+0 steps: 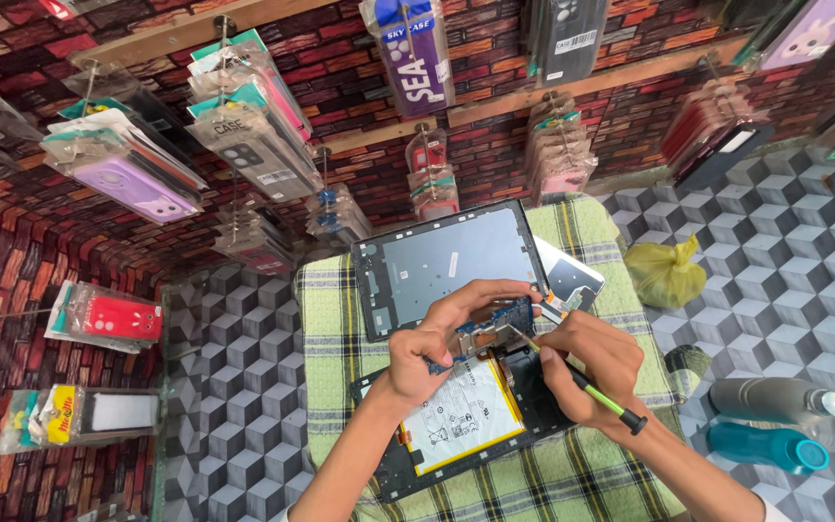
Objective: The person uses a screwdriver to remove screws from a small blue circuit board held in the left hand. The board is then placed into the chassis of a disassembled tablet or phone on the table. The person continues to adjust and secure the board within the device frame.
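Left hand (429, 350) pinching a blue circuit board (491, 327), lifted over the opened tablet (456, 416) on the checked cloth (572, 474). Right hand (587, 362) closed around a green tool (587, 387), tip touching the board. Detached back panel (446, 261) lying just beyond, plastic bag (664, 275) off right.

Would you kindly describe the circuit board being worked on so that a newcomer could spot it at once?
Find the green checked cloth on the patterned floor, then the opened tablet with its white battery lying on it. Just above the battery, the left hand lifts a blue circuit board; it is the only blue piece there, probed by a green-handled screwdriver.
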